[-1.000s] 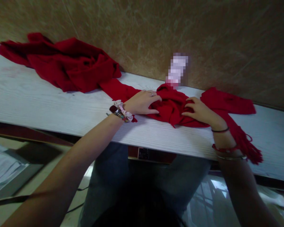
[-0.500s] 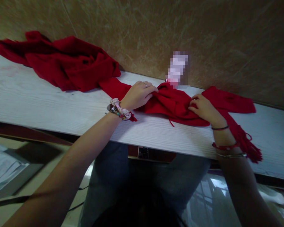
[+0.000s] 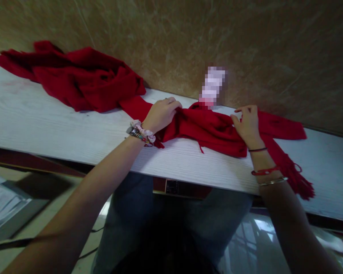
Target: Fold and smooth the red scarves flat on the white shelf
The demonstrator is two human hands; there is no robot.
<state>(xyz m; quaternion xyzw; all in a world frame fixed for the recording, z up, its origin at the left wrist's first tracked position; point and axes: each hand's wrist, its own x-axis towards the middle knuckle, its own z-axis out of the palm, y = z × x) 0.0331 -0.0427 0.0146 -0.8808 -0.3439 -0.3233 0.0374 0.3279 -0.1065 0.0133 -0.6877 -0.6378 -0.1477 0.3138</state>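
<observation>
A red scarf (image 3: 208, 127) is laid along a pale wood-grain tabletop (image 3: 45, 125), close to the brown wall (image 3: 260, 45) behind it. Its middle stretch is held between both hands. The left hand (image 3: 161, 114) is clenched around the cloth, knuckles up and fingers curled under a gathered fold, with a ring seen on one finger. The left forearm is extended from the lower left, and a pink scrunchie (image 3: 144, 131) and a watch are worn at the wrist. The right hand (image 3: 247, 121) is set well apart from the left, its back turned to the camera, the fingers bent at the far edge of the scarf and the thumb pressed against the fabric, so that the cloth is pinched. The right wrist is bent upward from the tabletop edge and is ringed by thin bracelets (image 3: 264, 171). Between the hands the fabric is drawn into a rumpled band. The scarf's left part is heaped in a loose pile (image 3: 82, 80), while its fringed end (image 3: 301, 184) is draped over the near edge at the right.
</observation>
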